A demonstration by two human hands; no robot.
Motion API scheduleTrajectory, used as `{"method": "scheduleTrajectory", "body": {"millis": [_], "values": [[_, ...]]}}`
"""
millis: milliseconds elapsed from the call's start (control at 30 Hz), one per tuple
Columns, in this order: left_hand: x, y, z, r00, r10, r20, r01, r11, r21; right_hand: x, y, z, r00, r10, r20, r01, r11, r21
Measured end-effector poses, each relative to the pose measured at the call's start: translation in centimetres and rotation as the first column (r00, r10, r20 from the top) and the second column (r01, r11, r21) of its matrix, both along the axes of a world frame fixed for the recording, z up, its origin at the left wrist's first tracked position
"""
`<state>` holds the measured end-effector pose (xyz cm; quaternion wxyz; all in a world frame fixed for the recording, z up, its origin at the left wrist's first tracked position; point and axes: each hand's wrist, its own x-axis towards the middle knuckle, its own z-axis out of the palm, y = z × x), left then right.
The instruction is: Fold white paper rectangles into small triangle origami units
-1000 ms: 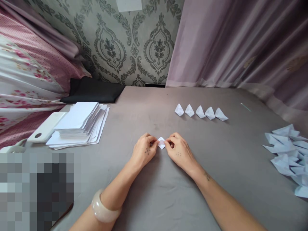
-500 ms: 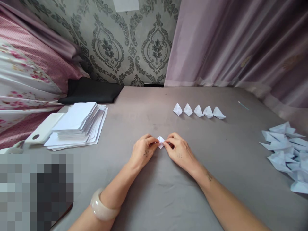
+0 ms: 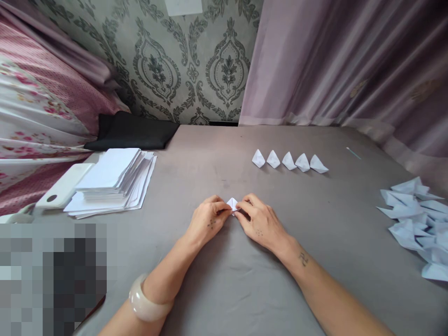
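Left hand [image 3: 209,219]: thumb and forefinger pinch the left side of the small folded paper [image 3: 232,203].
Right hand [image 3: 258,218]: thumb and fingers close on its right side.
Paper's place: between the two hands, over the middle of the grey cloth [image 3: 224,289].
Folded pieces [image 3: 289,161]: five, white, in a row beyond the right hand.
Paper stack [image 3: 108,170]: white sheets, at left.
Paper heap [image 3: 413,210]: folded, white, at far right.

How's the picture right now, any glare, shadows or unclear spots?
All in the head view: a bright highlight on the pale bangle; soft shadow on the grey cloth beside the left forearm; lower left corner pixelated; the folded paper is small and partly covered by fingers, its creases unclear.
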<state>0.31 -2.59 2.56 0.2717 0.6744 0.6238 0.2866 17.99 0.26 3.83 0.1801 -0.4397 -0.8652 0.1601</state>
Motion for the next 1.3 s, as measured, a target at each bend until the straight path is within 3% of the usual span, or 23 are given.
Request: {"method": "scheduleTrajectory", "body": {"millis": [267, 533, 700, 1033, 1300], "values": [[0.1, 0.2, 0.5, 0.999, 0.041, -0.022, -0.041, 0.999, 0.010, -0.3, -0.1, -0.1, 0.998, -0.024, 0.052, 0.023, 1.000, 0.018], [0.3, 0.4, 0.2, 0.997, 0.067, -0.046, -0.068, 0.998, -0.016, -0.5, 0.7, -0.6, 0.987, -0.132, -0.092, 0.116, 0.980, -0.162], [0.2, 0.4, 0.5, 0.994, 0.083, -0.073, -0.086, 0.996, -0.028, -0.9, 1.1, -0.7, 0.974, -0.188, -0.125, 0.159, 0.964, -0.212], [0.4, 0.8, -0.3, 0.980, 0.126, -0.152, -0.130, 0.991, -0.015, -1.0, 1.4, -1.3, 0.963, -0.223, -0.151, 0.193, 0.962, -0.192], [0.9, 0.6, 0.5, 0.954, 0.142, -0.265, -0.162, 0.985, -0.057, -1.3, 1.3, -1.2, 0.975, -0.201, -0.090, 0.185, 0.968, -0.167]]}}
